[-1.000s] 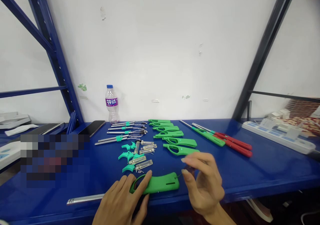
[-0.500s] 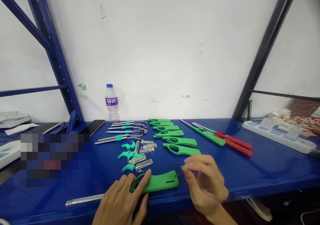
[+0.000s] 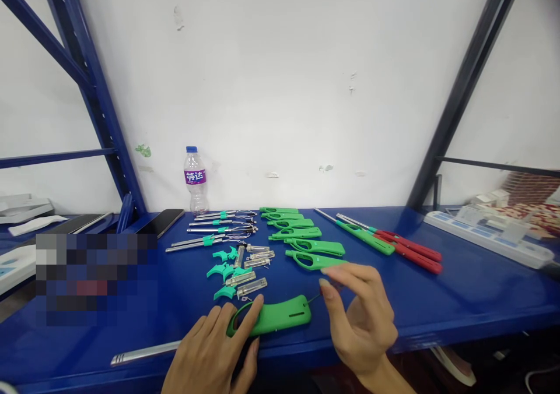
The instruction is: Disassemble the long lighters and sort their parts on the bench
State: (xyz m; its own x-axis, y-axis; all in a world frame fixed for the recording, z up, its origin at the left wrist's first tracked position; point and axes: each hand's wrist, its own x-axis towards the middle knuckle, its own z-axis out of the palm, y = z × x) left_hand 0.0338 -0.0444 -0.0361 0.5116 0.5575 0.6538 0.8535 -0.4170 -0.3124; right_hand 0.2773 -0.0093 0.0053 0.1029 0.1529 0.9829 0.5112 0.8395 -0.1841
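From far off, I see my left grip (image 3: 214, 347) wrapped on the green lighter (image 3: 284, 315), close to the front edge of the blue worktop (image 3: 415, 306). The pointing finger lies across the top, by the loop, and the thumb sits along the near side. A silver rod (image 3: 144, 353) pokes out past the other side of that hand.

The fat end of the lighter points at my right grip (image 3: 363, 318), which is up just beside it and does not touch it. A thin string (image 3: 312, 298) goes from the small hole in that end up to the right fingertips. I cannot tell if they pinch it, because the tips look a bit apart.

Just behind the lighter are little clear tubes (image 3: 252, 287) and teal bits (image 3: 225, 292). More green handles (image 3: 321, 247) lie in a row farther back.
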